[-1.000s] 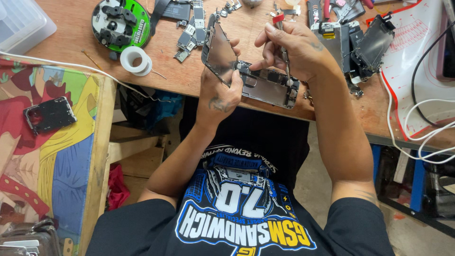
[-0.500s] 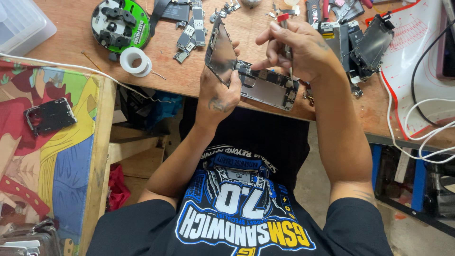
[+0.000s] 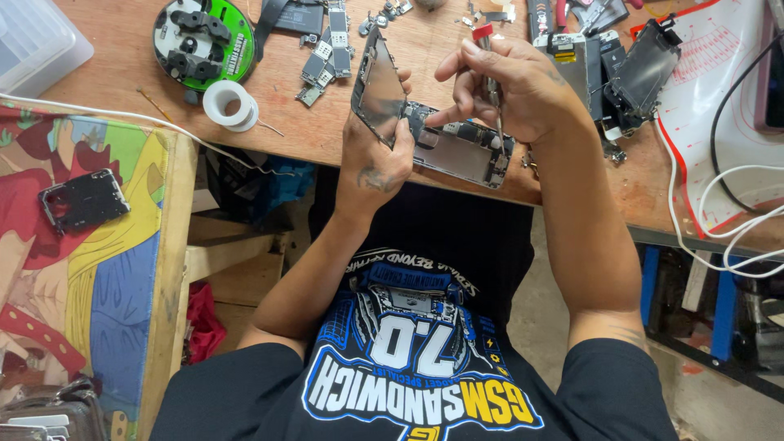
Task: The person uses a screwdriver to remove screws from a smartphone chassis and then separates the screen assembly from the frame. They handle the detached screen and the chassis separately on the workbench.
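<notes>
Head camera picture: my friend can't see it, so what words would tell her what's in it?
A person's left hand tilts up the screen panel of an opened phone on a wooden workbench, while the right hand holds a thin red-tipped screwdriver over its insides. Loose phone parts, a roll of white tape and a round green holder lie nearby.

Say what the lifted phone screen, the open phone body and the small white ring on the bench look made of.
Lifted screen: glossy dark glass, judging by its reflections. Open phone body: apparently bare grey metal frame holding dark boards. White ring: looks like a plastic spool, maybe of wire or solder. Workbench: brown wood, matte and scuffed.
</notes>
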